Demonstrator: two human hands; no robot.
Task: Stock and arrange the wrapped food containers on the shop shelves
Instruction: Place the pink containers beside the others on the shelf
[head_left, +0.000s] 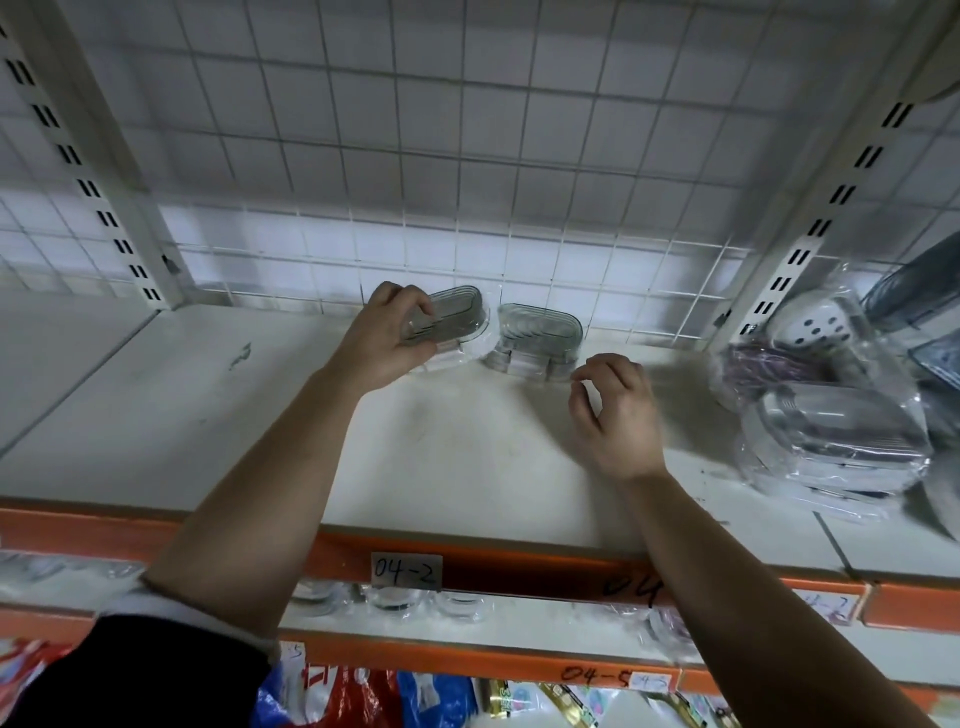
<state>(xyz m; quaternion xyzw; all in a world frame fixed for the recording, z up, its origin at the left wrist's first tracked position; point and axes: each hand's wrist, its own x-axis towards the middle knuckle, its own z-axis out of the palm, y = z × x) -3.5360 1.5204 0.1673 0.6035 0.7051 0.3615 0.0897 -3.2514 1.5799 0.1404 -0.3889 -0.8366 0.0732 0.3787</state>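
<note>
Two oval clear containers in plastic wrap stand side by side at the back of the white shelf (467, 457), against the wire grid. My left hand (387, 340) grips the left container (457, 312), fingers curled over its top. The right container (540, 332) stands free just beside it. My right hand (615, 415) hovers in front of and to the right of that container, fingers loosely curled, holding nothing. A pile of several more wrapped containers (831, 431) lies at the shelf's right end.
White slotted uprights (810, 234) frame the bay on both sides. The shelf's orange front edge carries a label reading 04-2 (405, 571). Lower shelves hold small wrapped clear items (395, 600) and colourful packets (363, 696). A grey basket-like item (914, 291) stands far right.
</note>
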